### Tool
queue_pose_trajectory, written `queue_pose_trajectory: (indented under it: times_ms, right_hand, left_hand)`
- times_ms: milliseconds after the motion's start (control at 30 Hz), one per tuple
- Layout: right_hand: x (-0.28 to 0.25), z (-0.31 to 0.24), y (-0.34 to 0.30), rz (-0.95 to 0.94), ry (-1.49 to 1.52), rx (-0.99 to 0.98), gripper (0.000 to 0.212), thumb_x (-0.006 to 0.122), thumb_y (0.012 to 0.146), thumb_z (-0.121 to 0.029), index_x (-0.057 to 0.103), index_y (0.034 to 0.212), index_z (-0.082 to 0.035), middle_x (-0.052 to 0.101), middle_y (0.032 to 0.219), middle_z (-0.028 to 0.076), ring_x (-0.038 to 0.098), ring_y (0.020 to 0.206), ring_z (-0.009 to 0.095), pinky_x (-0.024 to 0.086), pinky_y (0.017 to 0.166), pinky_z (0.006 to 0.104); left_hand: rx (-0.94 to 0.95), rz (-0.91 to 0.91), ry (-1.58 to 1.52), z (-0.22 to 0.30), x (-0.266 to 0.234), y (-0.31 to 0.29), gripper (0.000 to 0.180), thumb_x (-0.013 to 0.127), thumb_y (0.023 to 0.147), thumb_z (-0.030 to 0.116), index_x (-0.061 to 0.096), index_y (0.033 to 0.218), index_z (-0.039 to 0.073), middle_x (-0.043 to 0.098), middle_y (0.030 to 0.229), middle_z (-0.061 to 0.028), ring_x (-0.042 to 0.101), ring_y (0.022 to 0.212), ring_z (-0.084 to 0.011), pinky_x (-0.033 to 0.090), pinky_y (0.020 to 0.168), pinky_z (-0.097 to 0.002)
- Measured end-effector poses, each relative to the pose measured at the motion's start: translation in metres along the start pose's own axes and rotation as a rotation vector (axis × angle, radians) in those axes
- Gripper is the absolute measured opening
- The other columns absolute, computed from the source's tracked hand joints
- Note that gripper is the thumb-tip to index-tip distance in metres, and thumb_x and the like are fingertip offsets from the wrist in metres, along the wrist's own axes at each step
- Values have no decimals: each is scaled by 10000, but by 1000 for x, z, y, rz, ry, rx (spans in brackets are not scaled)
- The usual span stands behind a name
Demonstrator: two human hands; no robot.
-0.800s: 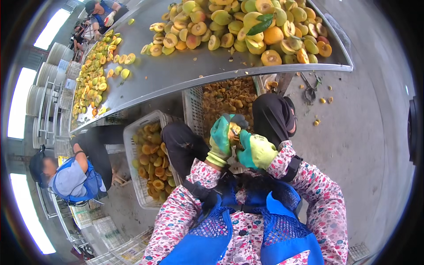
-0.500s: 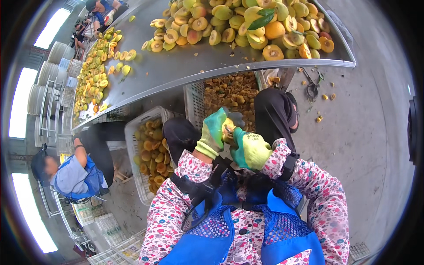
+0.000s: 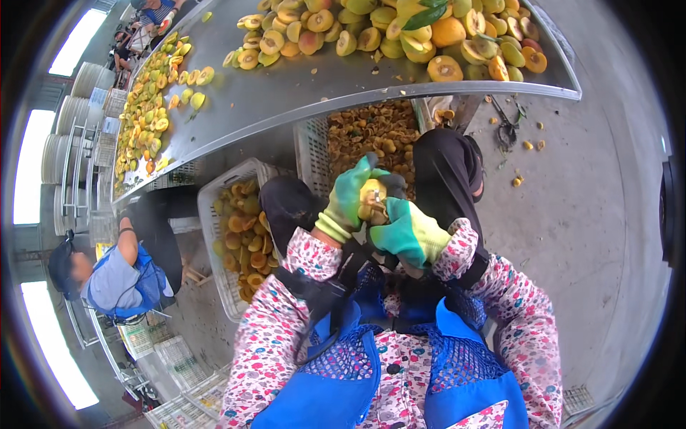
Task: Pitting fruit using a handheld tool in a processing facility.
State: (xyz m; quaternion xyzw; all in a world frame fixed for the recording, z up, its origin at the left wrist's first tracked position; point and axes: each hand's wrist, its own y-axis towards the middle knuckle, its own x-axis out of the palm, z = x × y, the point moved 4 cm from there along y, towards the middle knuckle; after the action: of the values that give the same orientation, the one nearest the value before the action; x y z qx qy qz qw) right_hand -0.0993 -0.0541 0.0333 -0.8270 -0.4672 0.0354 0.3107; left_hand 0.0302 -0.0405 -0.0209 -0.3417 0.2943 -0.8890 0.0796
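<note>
My left hand (image 3: 351, 193), in a green-dipped yellow glove, is closed around a cut yellow peach half (image 3: 369, 191) above my lap. The cut side faces up, showing a brownish middle. My right hand (image 3: 409, 232), gloved the same way, is closed just beside it. From its fingers a small metal tool (image 3: 377, 194) reaches to the fruit's middle; its handle is hidden in the glove. Beyond my hands, between my knees, stands a crate (image 3: 311, 151) holding brownish fruit scraps (image 3: 371, 139).
A metal table (image 3: 286, 96) ahead carries a heap of peach halves (image 3: 357, 28) and a spread of them (image 3: 146, 121) at the left. A white basket (image 3: 227, 304) of halves sits by my left knee. Co-workers (image 3: 118, 275) sit left and far left. Fallen bits (image 3: 527, 144) lie on the floor.
My hands have turned the peach half so more of its cut face shows. The right hand has lowered slightly, and the metal tool now shows at the fruit. The view has shifted slightly.
</note>
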Motion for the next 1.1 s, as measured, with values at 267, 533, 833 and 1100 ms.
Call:
queue_pose_trajectory:
  times_ms: [267, 533, 833, 1100]
  right_hand:
    - [-2, 7, -5, -90, 391, -87, 228, 648, 759, -202, 588, 880, -17, 571, 659, 62, 549, 554, 156, 456, 502, 299]
    - [-5, 2, -11, 48, 45, -212, 265, 611, 769, -244, 591, 916, -24, 599, 667, 56, 558, 592, 124, 442, 542, 294]
    - [1, 6, 3, 156, -107, -73, 322, 584, 773, -259, 574, 980, -12, 652, 790, 215, 673, 723, 326, 516, 624, 367]
    - [1, 12, 1, 396, -689, -454, 254, 652, 752, -166, 532, 908, -6, 626, 696, 181, 629, 619, 345, 483, 557, 423]
  left_hand:
    - [343, -66, -37, 7, 27, -16, 448, 479, 953, 363, 601, 1099, -42, 658, 964, -145, 638, 834, -191, 530, 747, -315]
    - [437, -62, 175, 13, 15, -21, 369, 475, 972, 229, 532, 1190, -63, 617, 1129, -173, 624, 972, -238, 508, 876, -356]
    - [475, -55, 112, 9, 11, -18, 369, 481, 968, 268, 618, 1048, -66, 675, 977, -154, 660, 865, -234, 535, 795, -331]
    - [360, 157, 79, 7, 17, -20, 299, 490, 952, 229, 646, 950, -25, 682, 854, -85, 633, 706, -129, 516, 641, -249]
